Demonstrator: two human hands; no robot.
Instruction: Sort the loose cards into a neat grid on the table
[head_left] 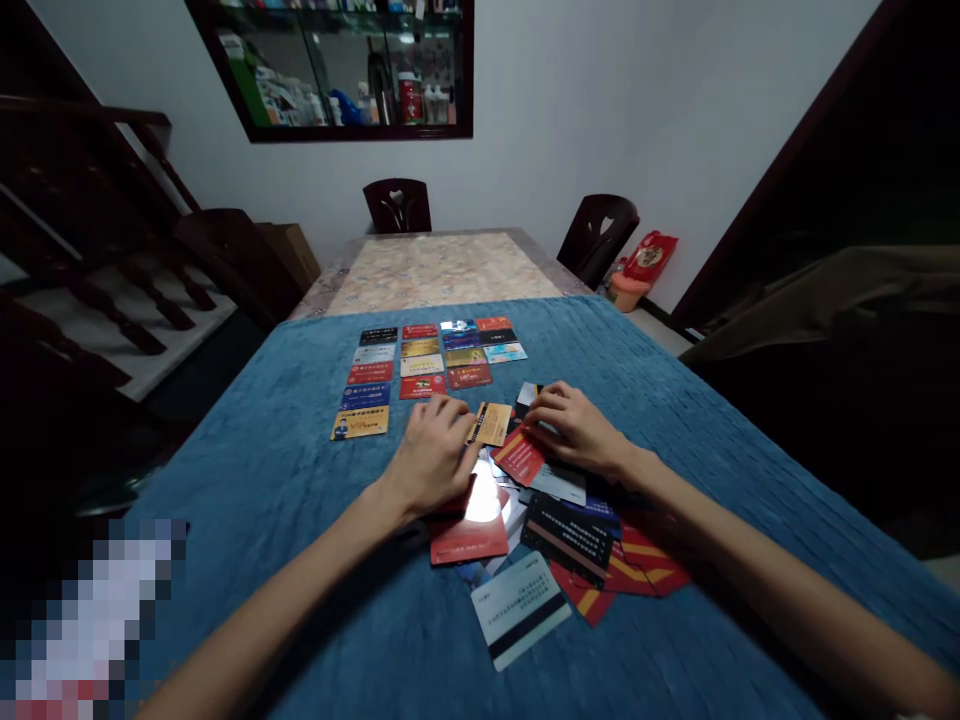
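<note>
My left hand [435, 455] pinches the left edge of a gold card [492, 424] between thumb and fingers, above a loose pile of cards. On the right side of that pile, my right hand [571, 425] has its fingers curled over the upper edge of a red card [520, 456]; its fingertips are partly hidden. Below the hands, the pile shows a shiny red card [469, 540], a black striped card [568, 540], a pale silver card [520, 608] and several red-and-yellow ones [645, 560]. Beyond my left hand, several cards lie in overlapping columns, with a gold card [360, 423] nearest.
A blue cloth [247, 470] covers the near part of the table, and a patterned tabletop [450, 265] shows beyond it. Dark wooden chairs [397, 205] stand around it. A red bag [651, 257] sits at the far right by the wall.
</note>
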